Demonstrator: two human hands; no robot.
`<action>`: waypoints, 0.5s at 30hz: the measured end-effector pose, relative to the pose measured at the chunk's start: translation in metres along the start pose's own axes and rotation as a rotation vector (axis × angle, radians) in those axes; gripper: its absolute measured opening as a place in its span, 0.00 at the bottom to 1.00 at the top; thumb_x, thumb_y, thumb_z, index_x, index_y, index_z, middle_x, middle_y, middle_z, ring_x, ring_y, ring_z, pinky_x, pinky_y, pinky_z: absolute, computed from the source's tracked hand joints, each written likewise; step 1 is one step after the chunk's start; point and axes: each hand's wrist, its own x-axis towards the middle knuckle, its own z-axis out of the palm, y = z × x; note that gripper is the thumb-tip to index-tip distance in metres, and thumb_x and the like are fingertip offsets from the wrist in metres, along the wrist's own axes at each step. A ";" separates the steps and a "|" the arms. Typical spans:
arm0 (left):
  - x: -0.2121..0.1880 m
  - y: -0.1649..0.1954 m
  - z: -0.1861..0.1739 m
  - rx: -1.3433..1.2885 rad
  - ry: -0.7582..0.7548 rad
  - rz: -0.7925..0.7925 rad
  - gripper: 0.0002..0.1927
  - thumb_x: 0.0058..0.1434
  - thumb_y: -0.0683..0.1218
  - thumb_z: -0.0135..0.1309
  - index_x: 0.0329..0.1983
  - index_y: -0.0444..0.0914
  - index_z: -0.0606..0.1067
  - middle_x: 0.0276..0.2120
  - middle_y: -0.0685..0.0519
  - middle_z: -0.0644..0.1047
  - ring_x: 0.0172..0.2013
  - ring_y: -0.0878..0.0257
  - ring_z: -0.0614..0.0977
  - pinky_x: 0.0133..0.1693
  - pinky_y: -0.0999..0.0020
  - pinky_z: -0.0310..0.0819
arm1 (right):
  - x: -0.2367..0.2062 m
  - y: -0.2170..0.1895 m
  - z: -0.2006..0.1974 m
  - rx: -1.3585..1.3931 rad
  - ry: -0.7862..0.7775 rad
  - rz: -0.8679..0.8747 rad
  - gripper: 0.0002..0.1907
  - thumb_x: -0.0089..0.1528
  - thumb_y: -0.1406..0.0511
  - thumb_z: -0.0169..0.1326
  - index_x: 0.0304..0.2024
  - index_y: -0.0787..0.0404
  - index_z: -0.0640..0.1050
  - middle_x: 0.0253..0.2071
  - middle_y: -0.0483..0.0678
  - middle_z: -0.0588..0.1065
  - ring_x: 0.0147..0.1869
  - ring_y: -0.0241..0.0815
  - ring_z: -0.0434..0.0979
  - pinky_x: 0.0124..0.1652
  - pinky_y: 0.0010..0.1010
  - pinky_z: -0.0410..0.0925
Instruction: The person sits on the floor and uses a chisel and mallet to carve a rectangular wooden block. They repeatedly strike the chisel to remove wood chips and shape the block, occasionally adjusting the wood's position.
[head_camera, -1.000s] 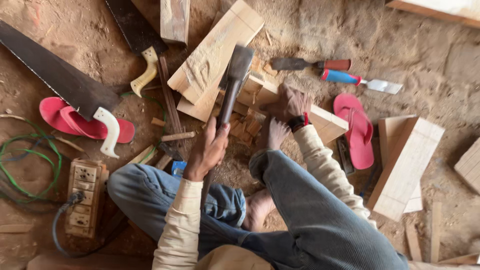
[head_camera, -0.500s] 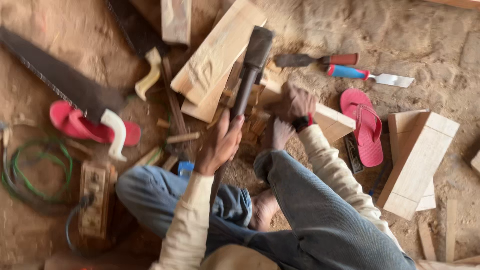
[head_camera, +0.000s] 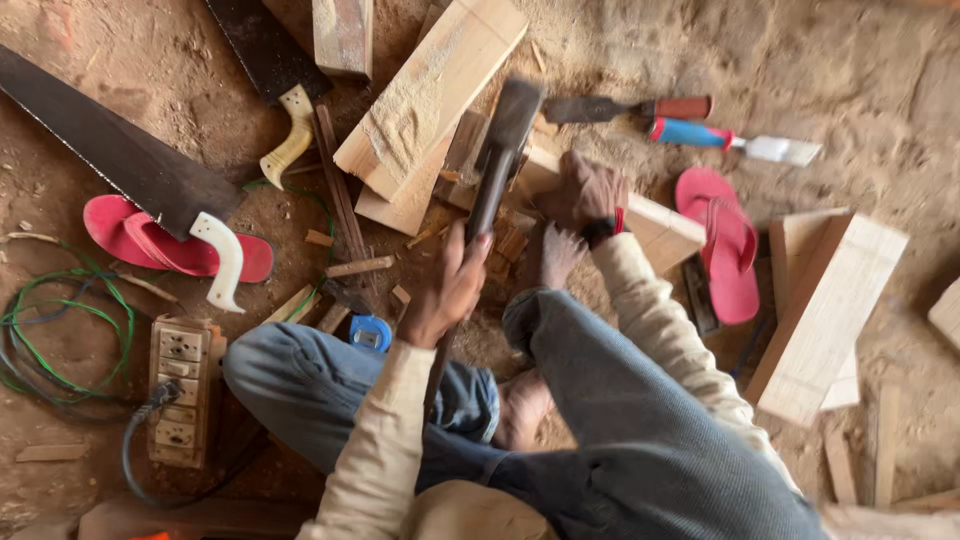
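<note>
My left hand (head_camera: 452, 288) is shut on the long wooden handle of a dark-headed striking tool (head_camera: 507, 122), whose head is blurred above a pale wooden block (head_camera: 655, 228). My right hand (head_camera: 583, 190) presses down on that block's left end, among small wood offcuts. A bare foot (head_camera: 550, 255) rests just below that hand, against the block. My jeans-clad legs (head_camera: 620, 400) are folded beneath.
On the dirt floor lie two handsaws (head_camera: 130, 165) (head_camera: 270, 70), red sandals (head_camera: 165, 245) (head_camera: 725, 245), two chisels (head_camera: 625, 108) (head_camera: 735, 142), planks (head_camera: 430, 95) (head_camera: 830, 315), a switch board (head_camera: 180, 390) with green cable (head_camera: 60, 330), and a blue tape measure (head_camera: 370, 333).
The tool's head rose and swung right over the block, then dropped slightly. My right hand stayed on the block. The view shifted a little.
</note>
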 end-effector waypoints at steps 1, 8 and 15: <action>0.000 -0.004 -0.001 -0.049 0.011 -0.029 0.16 0.75 0.55 0.39 0.51 0.38 0.65 0.18 0.56 0.65 0.13 0.69 0.66 0.13 0.70 0.60 | 0.002 0.001 0.003 0.009 0.051 -0.040 0.36 0.43 0.38 0.71 0.34 0.54 0.72 0.29 0.48 0.76 0.33 0.50 0.75 0.36 0.46 0.64; -0.027 0.038 -0.029 -0.118 -0.015 0.257 0.18 0.76 0.56 0.35 0.56 0.39 0.65 0.21 0.60 0.66 0.15 0.72 0.66 0.14 0.74 0.61 | -0.007 0.005 0.007 0.108 0.081 -0.052 0.39 0.42 0.38 0.71 0.38 0.56 0.70 0.31 0.50 0.76 0.35 0.51 0.76 0.34 0.46 0.65; -0.017 0.043 -0.011 -0.028 -0.019 0.175 0.18 0.73 0.57 0.34 0.51 0.40 0.64 0.19 0.59 0.65 0.13 0.70 0.67 0.11 0.72 0.61 | -0.006 0.000 -0.003 0.033 -0.069 0.070 0.39 0.44 0.36 0.70 0.37 0.55 0.70 0.31 0.50 0.76 0.34 0.51 0.76 0.37 0.46 0.65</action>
